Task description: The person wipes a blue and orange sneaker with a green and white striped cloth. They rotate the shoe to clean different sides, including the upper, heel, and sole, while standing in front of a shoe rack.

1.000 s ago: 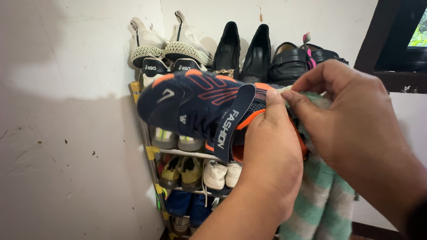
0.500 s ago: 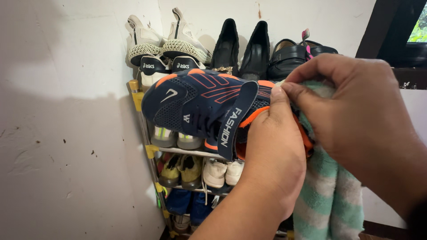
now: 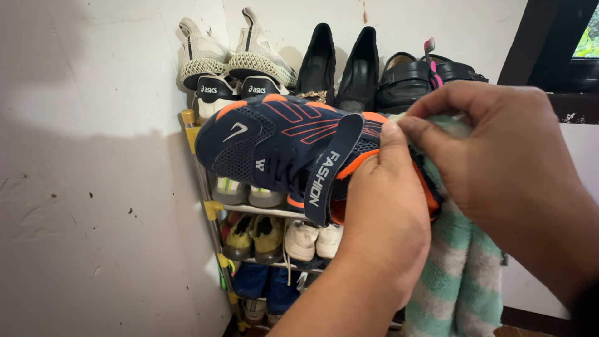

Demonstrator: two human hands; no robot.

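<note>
A shoe held up in front of a full shoe rack.

The tall shoe rack (image 3: 209, 209) stands in the white corner, packed with sneakers, black heels and loafers. In front of it hangs a striped green and white towel (image 3: 458, 274). The right hand (image 3: 508, 165) is closed, pinching the towel's top against the heel of a navy and orange sneaker (image 3: 281, 146). The left hand (image 3: 387, 218) is wrapped tight around the sneaker's back half, holding it up sideways. The sneaker looks light, with soft mesh and a stiffer sole, so the heel seems the best place to hold it.
</note>
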